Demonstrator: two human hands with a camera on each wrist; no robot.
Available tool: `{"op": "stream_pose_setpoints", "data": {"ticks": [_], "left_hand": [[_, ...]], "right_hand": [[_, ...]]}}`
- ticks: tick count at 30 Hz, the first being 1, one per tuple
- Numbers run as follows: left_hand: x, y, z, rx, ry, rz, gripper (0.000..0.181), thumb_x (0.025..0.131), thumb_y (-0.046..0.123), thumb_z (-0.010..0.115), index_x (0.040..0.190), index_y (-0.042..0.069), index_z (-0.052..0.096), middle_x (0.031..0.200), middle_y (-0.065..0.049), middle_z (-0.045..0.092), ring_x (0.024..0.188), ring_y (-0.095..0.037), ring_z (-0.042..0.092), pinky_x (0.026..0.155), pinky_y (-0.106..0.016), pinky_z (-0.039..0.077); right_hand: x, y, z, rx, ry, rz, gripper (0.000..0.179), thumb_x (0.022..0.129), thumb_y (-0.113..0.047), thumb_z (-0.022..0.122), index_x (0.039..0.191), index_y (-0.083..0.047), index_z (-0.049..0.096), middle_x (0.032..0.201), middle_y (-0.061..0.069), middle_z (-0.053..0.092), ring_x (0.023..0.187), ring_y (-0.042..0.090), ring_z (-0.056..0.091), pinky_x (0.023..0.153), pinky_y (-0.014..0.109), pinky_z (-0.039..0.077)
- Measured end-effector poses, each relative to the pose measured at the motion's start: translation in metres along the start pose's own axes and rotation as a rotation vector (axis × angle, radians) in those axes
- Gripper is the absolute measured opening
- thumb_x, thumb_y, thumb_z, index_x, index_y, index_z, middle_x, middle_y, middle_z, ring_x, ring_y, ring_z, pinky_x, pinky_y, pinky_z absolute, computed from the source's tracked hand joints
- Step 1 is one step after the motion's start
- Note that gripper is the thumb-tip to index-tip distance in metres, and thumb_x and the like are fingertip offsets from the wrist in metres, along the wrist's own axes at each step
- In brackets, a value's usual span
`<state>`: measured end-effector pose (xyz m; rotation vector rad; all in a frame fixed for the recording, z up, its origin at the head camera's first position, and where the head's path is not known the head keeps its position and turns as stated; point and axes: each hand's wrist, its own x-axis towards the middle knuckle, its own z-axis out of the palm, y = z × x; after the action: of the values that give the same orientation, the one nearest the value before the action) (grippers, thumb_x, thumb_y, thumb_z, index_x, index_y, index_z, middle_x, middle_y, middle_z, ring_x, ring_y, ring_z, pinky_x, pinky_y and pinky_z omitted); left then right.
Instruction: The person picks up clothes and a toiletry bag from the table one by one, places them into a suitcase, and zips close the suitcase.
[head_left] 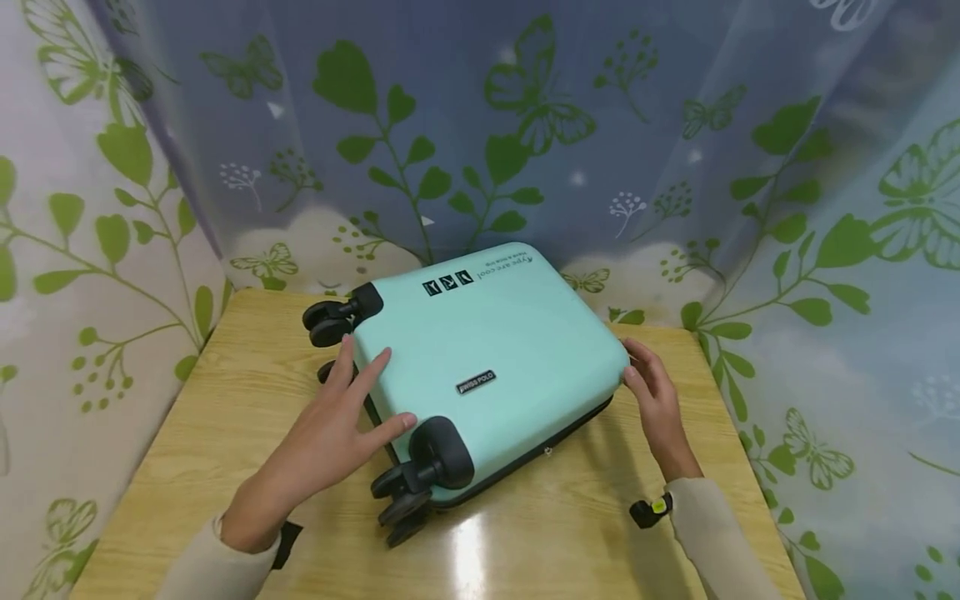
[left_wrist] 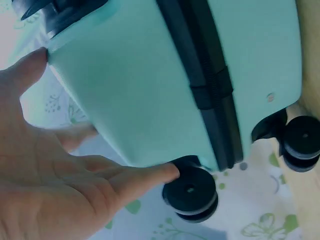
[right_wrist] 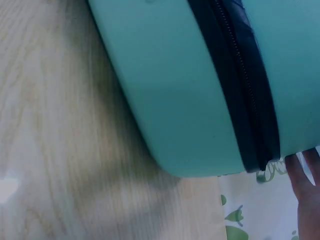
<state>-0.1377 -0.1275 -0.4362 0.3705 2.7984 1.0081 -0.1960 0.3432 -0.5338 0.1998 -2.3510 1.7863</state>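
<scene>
A mint-green hard-shell suitcase (head_left: 487,333) lies on its side on the wooden table, its black wheels (head_left: 405,500) pointing toward the left hand. The left hand (head_left: 322,442) rests on the wheeled end with spread, fairly straight fingers. In the left wrist view, that left hand (left_wrist: 65,165) touches the shell's edge with its thumb and reaches one finger to a black wheel (left_wrist: 190,192). At the opposite end, the right hand (head_left: 656,400) touches the near corner with fingers and thumb. The right wrist view shows the black zipper band (right_wrist: 245,85) and the right hand's fingertips (right_wrist: 297,175) against the shell.
The wooden table (head_left: 247,400) extends around the suitcase. Patterned curtains (head_left: 465,108) with green leaves and butterflies hang close behind the table and along both sides. A black wrist device (head_left: 648,510) is by the right sleeve.
</scene>
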Motion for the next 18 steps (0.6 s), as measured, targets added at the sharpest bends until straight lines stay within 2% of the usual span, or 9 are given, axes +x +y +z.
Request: {"op": "stream_pose_setpoints", "data": {"ticks": [2, 4, 5, 6, 7, 10, 14, 17, 18], "left_hand": [[0.001, -0.002, 0.001, -0.037, -0.032, -0.045, 0.104, 0.1, 0.071, 0.065, 0.178, 0.027, 0.012, 0.181, -0.028, -0.007, 0.139, -0.062, 0.055, 0.086, -0.063, 0.057], [0.002, -0.005, 0.002, -0.066, -0.055, -0.071, 0.107, 0.1, 0.073, 0.063, 0.178, 0.03, 0.004, 0.18, -0.028, -0.004, 0.13, -0.062, 0.061, 0.081, -0.059, 0.057], [0.002, -0.006, 0.002, -0.081, -0.063, -0.075, 0.107, 0.1, 0.073, 0.063, 0.178, 0.031, 0.002, 0.18, -0.028, -0.003, 0.131, -0.062, 0.061, 0.082, -0.059, 0.057], [0.002, -0.007, 0.003, -0.092, -0.069, -0.074, 0.107, 0.101, 0.073, 0.062, 0.177, 0.032, 0.0, 0.18, -0.028, -0.002, 0.134, -0.063, 0.058, 0.089, -0.063, 0.057], [0.003, -0.008, 0.004, -0.099, -0.066, -0.065, 0.107, 0.101, 0.072, 0.062, 0.177, 0.031, 0.0, 0.18, -0.028, 0.0, 0.144, -0.063, 0.049, 0.097, -0.067, 0.054], [0.004, -0.009, 0.005, -0.135, -0.068, -0.043, 0.106, 0.103, 0.068, 0.063, 0.177, 0.029, -0.001, 0.179, -0.03, -0.001, 0.152, -0.061, 0.038, 0.11, -0.074, 0.046], [0.006, -0.016, 0.001, -0.188, -0.071, -0.001, 0.105, 0.105, 0.061, 0.066, 0.177, 0.025, -0.001, 0.179, -0.031, -0.004, 0.156, -0.059, 0.033, 0.117, -0.075, 0.039], [0.011, -0.027, -0.006, -0.252, -0.092, 0.032, 0.104, 0.106, 0.054, 0.068, 0.177, 0.024, -0.001, 0.18, -0.028, -0.007, 0.16, -0.055, 0.027, 0.121, -0.071, 0.038], [0.013, -0.031, -0.009, -0.276, -0.102, 0.039, 0.103, 0.107, 0.051, 0.069, 0.177, 0.024, -0.001, 0.18, -0.026, -0.009, 0.163, -0.054, 0.02, 0.123, -0.069, 0.036]], "right_hand": [[0.002, -0.001, 0.0, -0.013, -0.03, 0.021, 0.053, 0.119, -0.026, 0.046, 0.17, -0.013, 0.039, 0.17, 0.017, 0.041, 0.146, 0.002, 0.048, 0.11, 0.012, 0.042], [0.003, -0.002, 0.001, -0.016, -0.052, 0.039, 0.055, 0.118, -0.026, 0.048, 0.171, -0.013, 0.036, 0.171, 0.016, 0.039, 0.145, -0.002, 0.047, 0.11, 0.011, 0.042], [0.003, -0.002, 0.002, -0.011, -0.056, 0.045, 0.056, 0.118, -0.025, 0.049, 0.171, -0.013, 0.035, 0.172, 0.016, 0.038, 0.145, -0.002, 0.047, 0.11, 0.011, 0.042], [0.003, -0.003, 0.002, -0.005, -0.059, 0.05, 0.057, 0.118, -0.024, 0.049, 0.172, -0.012, 0.034, 0.172, 0.017, 0.037, 0.145, -0.003, 0.046, 0.11, 0.01, 0.042], [0.003, -0.004, 0.003, 0.003, -0.06, 0.053, 0.058, 0.118, -0.023, 0.049, 0.172, -0.011, 0.033, 0.173, 0.017, 0.036, 0.145, -0.002, 0.046, 0.109, 0.011, 0.043], [0.001, -0.005, 0.004, 0.021, -0.056, 0.053, 0.058, 0.118, -0.021, 0.049, 0.172, -0.01, 0.032, 0.172, 0.017, 0.036, 0.145, -0.001, 0.047, 0.108, 0.011, 0.045], [-0.006, -0.006, 0.006, 0.0, -0.044, 0.045, 0.057, 0.117, -0.019, 0.05, 0.172, -0.011, 0.034, 0.169, 0.012, 0.039, 0.142, 0.002, 0.05, 0.106, 0.012, 0.046], [-0.013, -0.007, 0.009, -0.031, -0.038, 0.051, 0.057, 0.116, -0.019, 0.053, 0.17, -0.011, 0.036, 0.167, 0.009, 0.04, 0.14, 0.005, 0.051, 0.104, 0.012, 0.046], [-0.015, -0.008, 0.011, -0.037, -0.038, 0.057, 0.057, 0.116, -0.019, 0.054, 0.17, -0.012, 0.037, 0.167, 0.008, 0.041, 0.14, 0.006, 0.051, 0.104, 0.013, 0.046]]}}
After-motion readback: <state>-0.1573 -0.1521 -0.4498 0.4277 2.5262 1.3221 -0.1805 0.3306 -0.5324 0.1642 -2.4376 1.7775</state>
